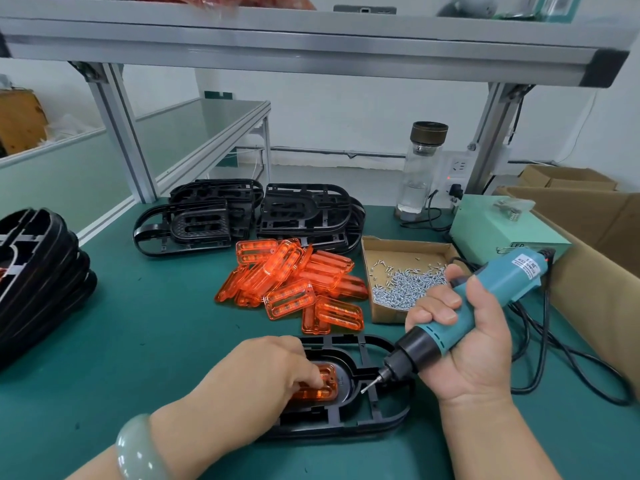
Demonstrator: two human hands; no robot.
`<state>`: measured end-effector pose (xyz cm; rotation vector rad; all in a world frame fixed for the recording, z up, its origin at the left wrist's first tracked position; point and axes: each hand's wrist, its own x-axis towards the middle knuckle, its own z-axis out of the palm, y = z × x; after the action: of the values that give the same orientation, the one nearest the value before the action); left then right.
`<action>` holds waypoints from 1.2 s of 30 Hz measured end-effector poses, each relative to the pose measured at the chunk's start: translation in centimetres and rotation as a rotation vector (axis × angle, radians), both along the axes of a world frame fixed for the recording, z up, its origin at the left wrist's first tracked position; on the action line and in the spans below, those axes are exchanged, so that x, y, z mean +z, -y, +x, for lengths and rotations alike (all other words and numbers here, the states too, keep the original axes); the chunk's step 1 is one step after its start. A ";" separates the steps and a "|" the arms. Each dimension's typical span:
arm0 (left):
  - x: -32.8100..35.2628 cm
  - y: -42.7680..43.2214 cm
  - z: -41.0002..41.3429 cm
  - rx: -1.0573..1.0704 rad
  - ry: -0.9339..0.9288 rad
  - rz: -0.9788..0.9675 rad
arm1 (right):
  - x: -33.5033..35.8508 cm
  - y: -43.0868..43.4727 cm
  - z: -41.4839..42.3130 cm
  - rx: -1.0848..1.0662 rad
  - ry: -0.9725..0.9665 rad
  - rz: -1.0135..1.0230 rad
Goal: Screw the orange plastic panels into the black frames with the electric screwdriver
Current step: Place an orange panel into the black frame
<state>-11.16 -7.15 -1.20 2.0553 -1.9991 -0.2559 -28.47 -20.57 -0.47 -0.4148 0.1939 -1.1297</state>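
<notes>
A black frame (377, 415) lies flat on the green mat near the front edge. An orange panel (327, 393) sits in its recess, and my left hand (266, 370) covers much of it, with fingertips pressing down on the panel. My right hand (467, 344) grips the teal electric screwdriver (485, 299). Its bit, with a screw at the tip (369, 386), points down-left, just above the frame to the right of the panel. A pile of loose orange panels (294, 282) lies behind the frame.
A shallow cardboard tray of screws (405, 282) stands right of the panel pile. Stacks of black frames (249, 213) sit at the back and another stack (38, 282) at the far left. A glass bottle (420, 168), a green power box (498, 223), cables and cardboard boxes (588, 216) fill the right.
</notes>
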 end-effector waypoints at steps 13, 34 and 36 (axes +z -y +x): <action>-0.2 1.2 -0.8 -0.007 -0.031 0.006 | 0.1 -0.1 -0.1 0.008 0.004 0.004; 2.8 19.2 -5.3 -0.019 0.044 0.220 | 0.0 1.4 -0.8 0.058 0.098 0.015; 2.7 19.4 -5.2 -0.034 0.111 0.316 | -0.1 1.5 -0.8 0.057 0.106 0.017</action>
<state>-16.39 -26.54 1.54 2.2676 -2.1789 -0.5046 -29.24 -22.09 -0.53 -0.3419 0.0985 -1.0905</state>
